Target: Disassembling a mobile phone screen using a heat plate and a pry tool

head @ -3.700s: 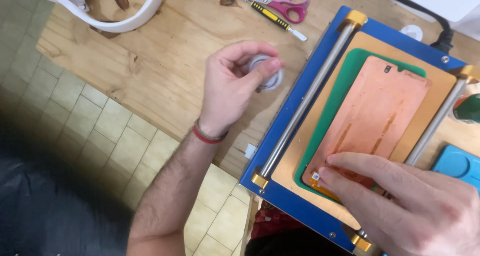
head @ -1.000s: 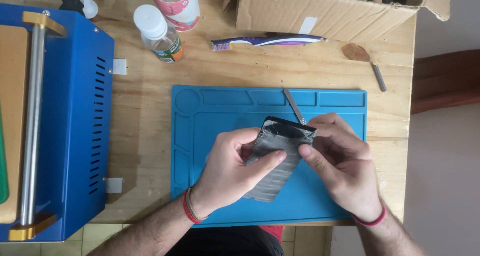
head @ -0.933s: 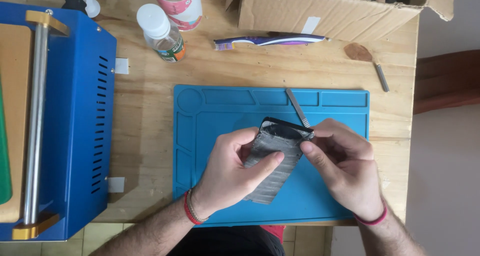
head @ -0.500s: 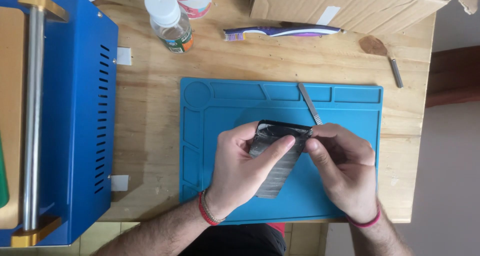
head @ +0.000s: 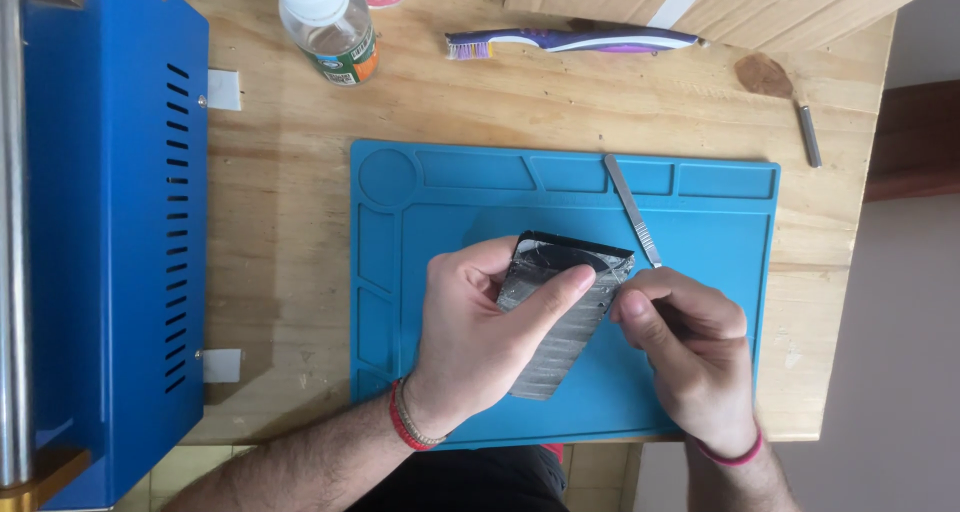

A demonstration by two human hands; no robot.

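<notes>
Wooden bench fills the frame, with a blue machine [head: 110,232] at far left and a blue work mat [head: 420,212] in the centre. My left hand [head: 480,347] clamps the grey, cracked phone panel [head: 560,312] at mid-frame; I'd keep that thumb pressing flat. My right hand [head: 690,357] is closed around a thin metal blade [head: 630,207] meeting the panel's top right corner; I'd keep it shallow.

phone panel [head: 560,317] | dark, grey-streaked, cracked | tilted, held above blue mat [head: 700,222]
</notes>
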